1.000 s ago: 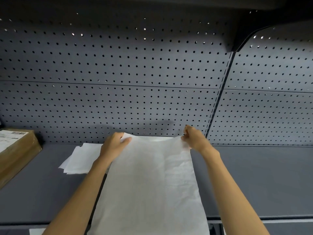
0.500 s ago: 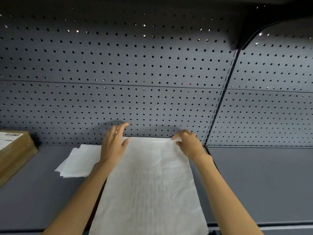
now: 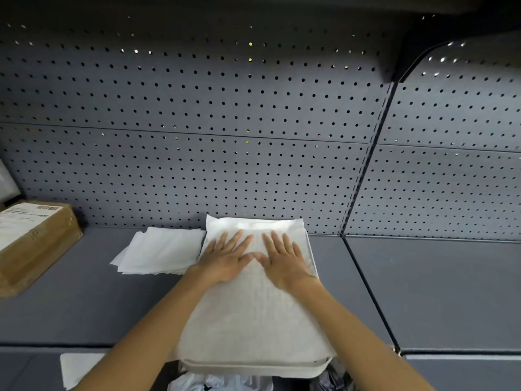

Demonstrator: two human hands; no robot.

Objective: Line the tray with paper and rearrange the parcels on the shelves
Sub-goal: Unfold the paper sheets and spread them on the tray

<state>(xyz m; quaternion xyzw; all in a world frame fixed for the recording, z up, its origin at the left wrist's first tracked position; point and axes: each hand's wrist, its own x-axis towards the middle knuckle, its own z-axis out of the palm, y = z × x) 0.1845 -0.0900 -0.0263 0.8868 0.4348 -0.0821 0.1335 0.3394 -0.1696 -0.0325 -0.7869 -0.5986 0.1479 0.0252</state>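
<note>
A white sheet of paper (image 3: 253,314) lies spread over a pale tray (image 3: 253,369) that sits on the grey shelf and juts past its front edge. My left hand (image 3: 225,259) and my right hand (image 3: 284,259) rest flat on the far half of the sheet, palms down, fingers spread, thumbs almost touching. The sheet's far edge curls up against the pegboard. A brown cardboard parcel (image 3: 33,244) with a white label stands at the far left of the shelf.
A loose stack of white paper sheets (image 3: 162,253) lies just left of the tray. Grey pegboard (image 3: 197,136) backs the shelf, with an upright post (image 3: 363,170) dividing two bays. Bagged parcels (image 3: 220,383) and another sheet (image 3: 76,368) show below the shelf edge.
Both hands let go of the sheet's far corners and moved inward onto its middle, now pressing flat. The sheet has settled down onto the tray.
</note>
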